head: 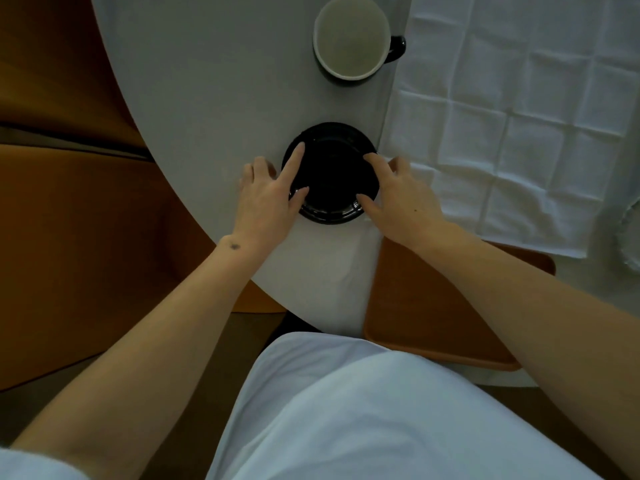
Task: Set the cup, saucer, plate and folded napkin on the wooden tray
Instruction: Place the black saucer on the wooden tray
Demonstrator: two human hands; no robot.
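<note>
A black saucer (332, 174) lies on the white round table (207, 81) in front of me. My left hand (266, 199) grips its left rim with forefinger and thumb. My right hand (401, 199) holds the right rim the same way. Beyond the saucer stands a cup (351, 39), black outside and white inside, its handle pointing right. A white creased napkin (519, 133) lies spread out flat at the right. The wooden tray (415, 299) sits at the table's near right edge, partly under my right forearm. A clear glass plate (630, 237) shows at the far right border.
The table's curved edge runs down the left side, with wooden seats (69, 220) below it. The napkin's near edge overlaps the tray's far side. My white-clothed body (346, 410) fills the bottom of the view.
</note>
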